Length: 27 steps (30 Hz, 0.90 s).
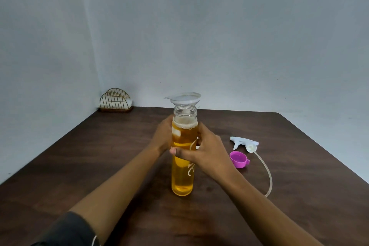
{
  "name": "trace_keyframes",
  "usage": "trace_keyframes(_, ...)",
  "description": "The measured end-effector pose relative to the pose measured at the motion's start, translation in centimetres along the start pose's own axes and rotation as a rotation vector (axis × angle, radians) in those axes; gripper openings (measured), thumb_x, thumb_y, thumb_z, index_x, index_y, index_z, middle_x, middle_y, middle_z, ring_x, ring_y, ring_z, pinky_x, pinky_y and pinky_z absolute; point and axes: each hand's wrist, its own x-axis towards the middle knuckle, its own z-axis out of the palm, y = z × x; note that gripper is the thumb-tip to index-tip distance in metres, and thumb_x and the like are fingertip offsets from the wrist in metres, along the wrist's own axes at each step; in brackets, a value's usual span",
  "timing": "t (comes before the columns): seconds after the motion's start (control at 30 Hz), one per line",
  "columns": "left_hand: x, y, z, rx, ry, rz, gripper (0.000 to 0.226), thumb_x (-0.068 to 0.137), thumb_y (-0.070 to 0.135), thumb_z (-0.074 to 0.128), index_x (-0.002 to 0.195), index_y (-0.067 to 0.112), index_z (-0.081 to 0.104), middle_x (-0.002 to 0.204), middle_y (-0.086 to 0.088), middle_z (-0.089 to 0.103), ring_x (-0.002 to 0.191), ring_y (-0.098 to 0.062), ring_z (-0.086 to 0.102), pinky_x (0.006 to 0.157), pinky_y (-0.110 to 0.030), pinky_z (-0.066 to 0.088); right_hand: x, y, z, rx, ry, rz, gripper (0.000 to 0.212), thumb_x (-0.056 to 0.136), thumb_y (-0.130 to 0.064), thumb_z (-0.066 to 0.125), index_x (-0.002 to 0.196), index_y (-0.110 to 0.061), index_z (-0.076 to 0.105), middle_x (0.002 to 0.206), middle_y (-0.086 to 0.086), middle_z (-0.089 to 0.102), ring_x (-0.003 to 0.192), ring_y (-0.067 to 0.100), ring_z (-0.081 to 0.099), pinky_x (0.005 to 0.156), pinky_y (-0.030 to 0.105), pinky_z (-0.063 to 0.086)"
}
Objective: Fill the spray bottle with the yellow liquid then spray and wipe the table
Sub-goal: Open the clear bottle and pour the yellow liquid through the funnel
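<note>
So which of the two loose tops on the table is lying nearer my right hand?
The purple cap, open side up, just beside the right hand; the white spray trigger lies behind it.

Left hand (162, 136) and right hand (205, 151) outstretched, fingers (173, 151) curled.

Spray bottle (184, 106) behind the tall yellow-liquid bottle (182, 177) mostly hidden; only funnel (184, 99) on top shows, its spout out of sight. Left hand (162, 136) at 9 o'clock of the bottle: fingers hidden behind it, grip can't be judged. Right hand (201, 150) covers mid-bottle; white lettering partly covered, unreadable. Both forearms cut by bottom edge. Table (299, 166) cropped at 3, 6 and 9 o'clock. Wire holder (115, 101) contents at 11 o'clock too small to tell.
</note>
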Motion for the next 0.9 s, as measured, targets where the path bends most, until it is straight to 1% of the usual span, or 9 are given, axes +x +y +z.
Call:
trace_keyframes(0.07, 0.1, 0.0, 0.0, 0.01, -0.011, -0.036, 0.019, 0.084, 0.012, 0.066, 0.102, 0.011, 0.059, 0.088, 0.0, 0.059, 0.079, -0.005, 0.058, 0.056, -0.001, 0.038, -0.2, 0.3, -0.7, -0.016, 0.003, 0.011, 0.052, 0.065, -0.038, 0.082, 0.105, -0.043, 0.049, 0.09, -0.026, 0.061, 0.086, -0.011, 0.059, 0.071, 0.006, 0.045)
trace_keyframes(0.13, 0.3, -0.3, -0.2, 0.041, -0.004, -0.025, 0.018, 0.078, 0.016, 0.072, 0.091, 0.007, 0.063, 0.084, 0.0, 0.063, 0.077, -0.007, 0.063, 0.061, -0.006, 0.047, -0.3, 0.5, -1.5, -0.036, 0.007, 0.019, 0.052, 0.064, -0.04, 0.083, 0.103, -0.043, 0.049, 0.092, -0.025, 0.062, 0.088, -0.01, 0.06, 0.073, 0.008, 0.047)
trace_keyframes(0.2, 0.2, -0.4, -0.7, 0.026, 0.011, 0.016, 0.034, 0.074, 0.02, 0.075, 0.104, 0.008, 0.066, 0.101, -0.004, 0.07, 0.093, -0.016, 0.067, 0.08, -0.032, 0.057, -0.3, 0.6, -2.4, -0.056, 0.016, 0.026, 0.056, 0.062, -0.042, 0.083, 0.107, -0.041, 0.051, 0.1, -0.019, 0.065, 0.095, -0.003, 0.062, 0.083, 0.018, 0.051)
trace_keyframes(0.27, -0.2, -0.5, -1.1, -0.006, -0.02, 0.063, 0.05, 0.07, 0.031, 0.079, 0.114, 0.014, 0.064, 0.11, -0.002, 0.07, 0.101, -0.016, 0.067, 0.088, -0.045, 0.054, -0.3, 0.5, -3.4, -0.061, 0.029, 0.037, 0.057, 0.061, -0.041, 0.084, 0.108, -0.039, 0.051, 0.105, -0.015, 0.066, 0.099, 0.002, 0.062, 0.086, 0.024, 0.052)
trace_keyframes(0.4, -0.7, -1.0, -1.5, -0.044, -0.04, 0.049, 0.07, 0.054, 0.057, 0.078, 0.112, 0.02, 0.065, 0.108, 0.004, 0.071, 0.099, -0.013, 0.068, 0.088, -0.043, 0.055, 0.1, -0.3, -6.0, -0.05, 0.081, 0.035, 0.05, 0.06, -0.04, 0.084, 0.101, -0.038, 0.055, 0.103, -0.013, 0.068, 0.099, 0.005, 0.063, 0.087, 0.03, 0.053)
trace_keyframes(0.57, -2.2, -1.3, -2.1, -0.046, -0.082, 0.046, 0.07, 0.054, 0.056, 0.075, 0.113, 0.02, 0.064, 0.107, 0.005, 0.071, 0.097, -0.011, 0.068, 0.086, -0.041, 0.056, 1.4, -1.3, -9.4, -0.03, 0.171, 0.016, 0.05, 0.06, -0.039, 0.085, 0.103, -0.032, 0.06, 0.095, -0.01, 0.072, 0.089, 0.007, 0.068, 0.084, 0.037, 0.055)
trace_keyframes(0.67, -3.0, -1.2, -2.3, -0.058, -0.098, 0.017, 0.073, 0.054, 0.053, 0.081, 0.117, 0.02, 0.062, 0.113, 0.005, 0.069, 0.102, -0.013, 0.066, 0.089, -0.042, 0.055, 2.5, -1.9, -10.7, -0.039, 0.205, 0.004, 0.047, 0.062, -0.036, 0.084, 0.103, -0.033, 0.061, 0.095, -0.012, 0.07, 0.085, 0.004, 0.068, 0.08, 0.033, 0.055)
trace_keyframes(0.77, -3.2, -1.3, -2.2, -0.067, -0.095, 0.001, 0.06, 0.06, 0.044, 0.078, 0.114, 0.023, 0.061, 0.114, 0.005, 0.067, 0.105, -0.014, 0.065, 0.09, -0.039, 0.054, 3.4, -2.2, -11.3, -0.056, 0.206, -0.002, 0.047, 0.063, -0.036, 0.083, 0.104, -0.034, 0.06, 0.099, -0.014, 0.068, 0.088, 0.003, 0.065, 0.08, 0.029, 0.052)
trace_keyframes(0.9, -3.5, -1.4, -2.6, -0.174, -0.101, 0.02, 0.081, 0.037, 0.062, 0.084, 0.109, 0.039, 0.056, 0.111, 0.018, 0.066, 0.106, -0.003, 0.063, 0.087, -0.025, 0.054, 4.4, -2.2, -11.3, -0.073, 0.194, -0.007, 0.045, 0.063, -0.036, 0.082, 0.1, -0.037, 0.058, 0.102, -0.015, 0.066, 0.091, 0.003, 0.064, 0.077, 0.026, 0.051)
